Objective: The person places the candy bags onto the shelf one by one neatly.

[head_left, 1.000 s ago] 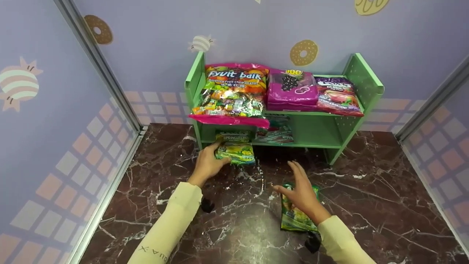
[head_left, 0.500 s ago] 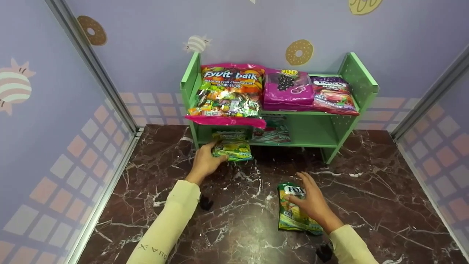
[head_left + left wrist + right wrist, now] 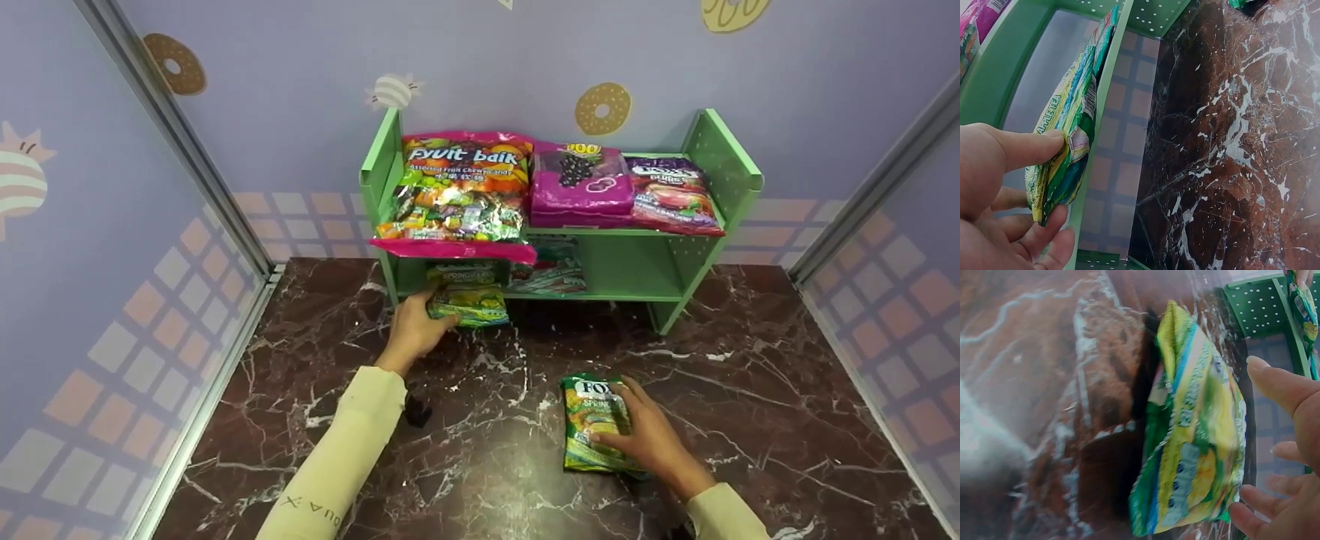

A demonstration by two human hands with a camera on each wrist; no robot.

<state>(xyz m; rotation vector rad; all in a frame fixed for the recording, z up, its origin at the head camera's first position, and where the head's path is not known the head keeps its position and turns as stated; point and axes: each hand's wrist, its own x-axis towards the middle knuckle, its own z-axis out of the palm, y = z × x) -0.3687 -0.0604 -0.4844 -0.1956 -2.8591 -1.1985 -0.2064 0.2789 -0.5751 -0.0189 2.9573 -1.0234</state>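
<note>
My left hand [image 3: 414, 330] pinches a yellow-green candy bag [image 3: 476, 306] at the left front of the lower shelf, partly over its edge. In the left wrist view the thumb lies on one face of the bag [image 3: 1067, 121], with fingers at its bottom corner. My right hand [image 3: 664, 444] reaches over a green-and-yellow FOX'S candy bag [image 3: 589, 424] lying on the marbled surface. Its fingers are spread around the bag's right side. The right wrist view shows this bag [image 3: 1196, 433] beside the thumb and fingers; whether they touch it is hard to tell.
A green two-tier shelf [image 3: 671, 264] stands against the back wall. On top lie a large fruit chew bag [image 3: 465, 180], a purple grape-picture bag [image 3: 581, 191] and a berries bag [image 3: 671, 196]. Another candy bag [image 3: 551, 268] lies on the lower tier. Walls flank both sides.
My right hand has moved down and right, then closer over the FOX'S bag, uncovering its top. The left hand keeps its hold on the shelf bag. The view has shifted slightly.
</note>
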